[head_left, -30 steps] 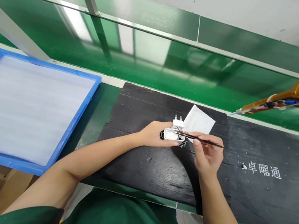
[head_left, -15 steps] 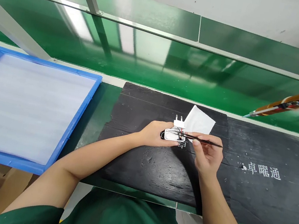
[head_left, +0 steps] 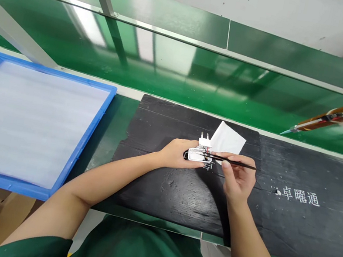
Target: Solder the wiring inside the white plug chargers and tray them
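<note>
My left hand (head_left: 176, 153) grips a small white open charger shell (head_left: 199, 154) over the black mat (head_left: 291, 220). A white plug piece with two metal pins (head_left: 204, 140) stands at the shell's far edge, joined by thin wires. My right hand (head_left: 238, 178) pinches a pair of thin black tweezers (head_left: 235, 162), whose tip reaches into the shell. A white square sheet (head_left: 229, 140) lies on the mat just behind the shell.
A blue tray (head_left: 90, 136) lined with white foam sits at the left on the green bench. An orange-handled tool with a metal tip (head_left: 336, 117) hangs at the upper right. A green conveyor belt (head_left: 168, 70) runs behind the mat. Cardboard shows at the lower left.
The hanging orange tool has swung to the right and up. My hands and the shell have barely shifted.
</note>
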Demonstrator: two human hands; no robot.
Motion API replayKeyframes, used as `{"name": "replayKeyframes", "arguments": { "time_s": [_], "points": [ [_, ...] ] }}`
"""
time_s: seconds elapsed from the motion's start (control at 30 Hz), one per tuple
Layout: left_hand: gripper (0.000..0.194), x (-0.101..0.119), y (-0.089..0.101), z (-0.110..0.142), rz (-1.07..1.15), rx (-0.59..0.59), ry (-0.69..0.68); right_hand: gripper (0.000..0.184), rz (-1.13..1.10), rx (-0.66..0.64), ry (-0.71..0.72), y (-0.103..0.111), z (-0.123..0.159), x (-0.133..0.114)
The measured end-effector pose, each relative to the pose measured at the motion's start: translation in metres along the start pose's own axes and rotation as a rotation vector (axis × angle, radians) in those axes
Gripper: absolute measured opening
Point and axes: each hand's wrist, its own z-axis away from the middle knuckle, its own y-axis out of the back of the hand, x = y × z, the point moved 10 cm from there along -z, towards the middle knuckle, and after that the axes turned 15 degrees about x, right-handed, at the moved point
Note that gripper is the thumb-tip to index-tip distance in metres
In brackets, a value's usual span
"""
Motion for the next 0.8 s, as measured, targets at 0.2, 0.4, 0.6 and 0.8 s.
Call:
{"name": "replayKeyframes", "arguments": {
  "time_s": [0.2,0.4,0.6,0.8],
  "points": [
    [0.035,0.0036,0.0013,-0.0004,0.021,0.022,-0.039,0.016,0.023,-0.016,0.012,-0.0010,0.0007,0.0002],
    [0.036,0.0033,0.0019,-0.0008,0.003,0.042,-0.066,0.016,0.017,-0.023,0.023,-0.0023,0.0020,-0.0006],
    [0.038,-0.0003,-0.0001,-0.0003,-0.041,0.046,-0.078,0.014,0.051,-0.030,0.022,-0.0036,0.0035,0.0003],
    [0.036,0.0023,0.0001,0.0004,-0.039,0.059,-0.112,0.014,0.042,-0.041,0.022,-0.0042,0.0036,0.0001]
  ]
}}
